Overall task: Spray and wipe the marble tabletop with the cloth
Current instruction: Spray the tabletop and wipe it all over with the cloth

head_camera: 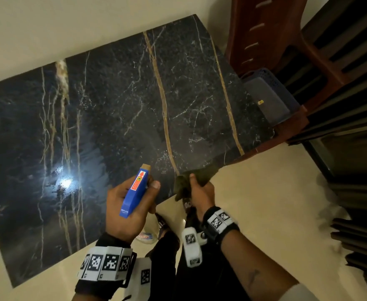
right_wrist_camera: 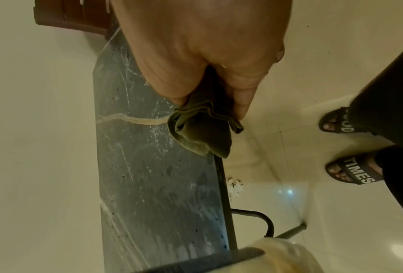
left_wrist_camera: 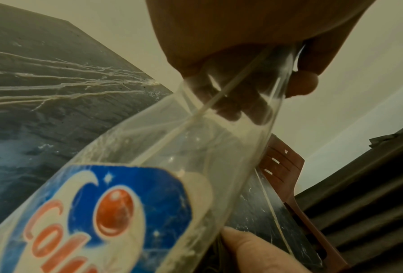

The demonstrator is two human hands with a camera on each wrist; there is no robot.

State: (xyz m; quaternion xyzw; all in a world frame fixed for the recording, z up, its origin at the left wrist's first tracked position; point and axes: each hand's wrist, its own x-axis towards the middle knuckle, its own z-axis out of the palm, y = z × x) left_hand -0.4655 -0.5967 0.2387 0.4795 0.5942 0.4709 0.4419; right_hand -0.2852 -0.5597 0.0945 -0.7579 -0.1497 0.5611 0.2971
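The black marble tabletop [head_camera: 117, 109] with gold and white veins fills the head view. My left hand [head_camera: 132, 205] grips a spray bottle with a blue head [head_camera: 136, 190] over the table's near edge, its nozzle pointing across the marble. The bottle's clear body and blue label [left_wrist_camera: 116, 212] fill the left wrist view. My right hand [head_camera: 200, 190] clutches a bunched dark olive cloth [head_camera: 191, 179] at the table's near right corner. The cloth [right_wrist_camera: 200, 129] hangs below my fingers, just above the marble edge [right_wrist_camera: 163, 184].
A brown plastic chair [head_camera: 271, 33] stands at the table's far right, with a blue basket [head_camera: 269, 94] beside it. Dark slatted furniture [head_camera: 351, 105] lines the right side. The cream floor [head_camera: 265, 203] lies below me; my sandalled feet [right_wrist_camera: 350, 171] stand close to the table.
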